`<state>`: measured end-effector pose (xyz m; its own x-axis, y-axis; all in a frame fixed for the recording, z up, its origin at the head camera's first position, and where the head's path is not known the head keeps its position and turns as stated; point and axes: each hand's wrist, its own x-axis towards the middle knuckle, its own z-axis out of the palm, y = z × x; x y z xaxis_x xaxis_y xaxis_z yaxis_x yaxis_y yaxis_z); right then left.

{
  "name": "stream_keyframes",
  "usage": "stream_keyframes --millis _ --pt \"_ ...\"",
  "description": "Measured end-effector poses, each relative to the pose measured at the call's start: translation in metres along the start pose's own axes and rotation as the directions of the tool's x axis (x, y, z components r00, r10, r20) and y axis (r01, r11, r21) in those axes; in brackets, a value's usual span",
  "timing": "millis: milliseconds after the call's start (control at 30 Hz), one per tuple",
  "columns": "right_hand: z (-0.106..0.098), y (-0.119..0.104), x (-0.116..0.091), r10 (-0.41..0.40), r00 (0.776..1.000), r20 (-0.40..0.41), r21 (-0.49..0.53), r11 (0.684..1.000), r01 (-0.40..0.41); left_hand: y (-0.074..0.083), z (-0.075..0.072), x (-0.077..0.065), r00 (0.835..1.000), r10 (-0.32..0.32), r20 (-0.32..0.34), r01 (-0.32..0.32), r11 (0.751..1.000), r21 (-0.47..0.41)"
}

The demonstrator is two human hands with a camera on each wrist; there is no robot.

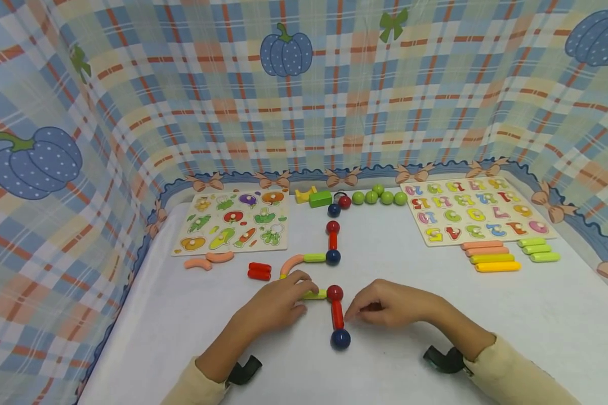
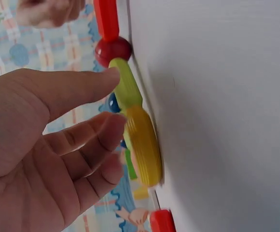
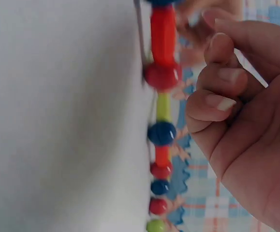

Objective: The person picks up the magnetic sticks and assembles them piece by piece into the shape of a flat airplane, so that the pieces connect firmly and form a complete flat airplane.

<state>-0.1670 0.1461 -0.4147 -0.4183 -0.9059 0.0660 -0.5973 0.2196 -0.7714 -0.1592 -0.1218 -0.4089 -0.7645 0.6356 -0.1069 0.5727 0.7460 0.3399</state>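
On the white table, my left hand (image 1: 278, 301) hovers over a joined toy chain, its fingers loosely bent. In the left wrist view the thumb overlaps a lime stick (image 2: 128, 89), and a yellow curved piece (image 2: 147, 150) lies beside the fingertips; whether they touch cannot be told. The lime stick meets a red ball (image 1: 335, 293), from which a red stick (image 1: 337, 315) runs to a navy ball (image 1: 340, 339). My right hand (image 1: 392, 304) is just right of that red stick, fingers curled loosely around nothing. Farther back, a peach curved piece (image 1: 292, 262) joins another lime stick (image 1: 314, 257).
A vegetable puzzle board (image 1: 233, 222) lies back left and a number board (image 1: 478, 211) back right. Red sticks (image 1: 259, 271) and peach curves (image 1: 197, 264) sit at left, coloured sticks (image 1: 495, 266) at right. Green balls (image 1: 378, 197) line the back by the curtain (image 1: 334, 124).
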Motion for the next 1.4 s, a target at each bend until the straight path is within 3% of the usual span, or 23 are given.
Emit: stream_keyframes --millis 133,233,433,600,700,833,1000,1100,1267,1400 --pt "-0.031 0.007 0.013 0.05 0.998 -0.048 -0.106 0.993 -0.055 -0.005 -0.003 -0.013 0.998 -0.054 0.043 0.053 0.998 0.016" --pt "-0.052 0.011 0.034 0.034 0.997 -0.069 -0.156 0.987 -0.044 -0.006 -0.001 -0.02 0.995 -0.051 0.086 0.048 0.998 0.041" --pt "-0.073 0.012 0.108 -0.052 0.998 -0.021 -0.225 0.973 0.046 0.0 -0.001 -0.028 0.986 -0.043 0.163 0.031 0.996 0.081" --pt "-0.065 0.004 0.184 -0.038 0.995 0.087 -0.348 0.935 0.066 0.005 -0.004 -0.03 0.979 -0.055 0.197 0.031 0.992 0.121" --pt "-0.049 0.006 0.221 0.058 0.989 0.139 -0.444 0.896 0.01 0.007 -0.004 -0.032 0.979 -0.042 0.197 0.015 0.99 0.138" --pt "-0.027 0.013 0.256 0.198 0.964 0.178 -0.539 0.839 -0.073 0.008 -0.003 -0.035 0.983 -0.028 0.183 0.0 0.988 0.152" --pt "-0.008 0.019 0.276 0.307 0.921 0.238 -0.558 0.82 -0.129 0.011 -0.002 -0.036 0.982 -0.014 0.188 -0.016 0.987 0.161" --pt "-0.002 0.021 0.28 0.323 0.903 0.282 -0.602 0.793 -0.095 0.014 -0.002 -0.036 0.979 -0.014 0.202 -0.019 0.987 0.159" --pt "-0.001 0.019 0.284 0.281 0.919 0.276 -0.624 0.78 -0.051 0.013 -0.004 -0.039 0.981 -0.018 0.194 -0.016 0.985 0.173" --pt "-0.002 0.016 0.285 0.24 0.946 0.22 -0.578 0.813 -0.072 0.011 -0.005 -0.04 0.982 -0.014 0.187 -0.019 0.985 0.17"
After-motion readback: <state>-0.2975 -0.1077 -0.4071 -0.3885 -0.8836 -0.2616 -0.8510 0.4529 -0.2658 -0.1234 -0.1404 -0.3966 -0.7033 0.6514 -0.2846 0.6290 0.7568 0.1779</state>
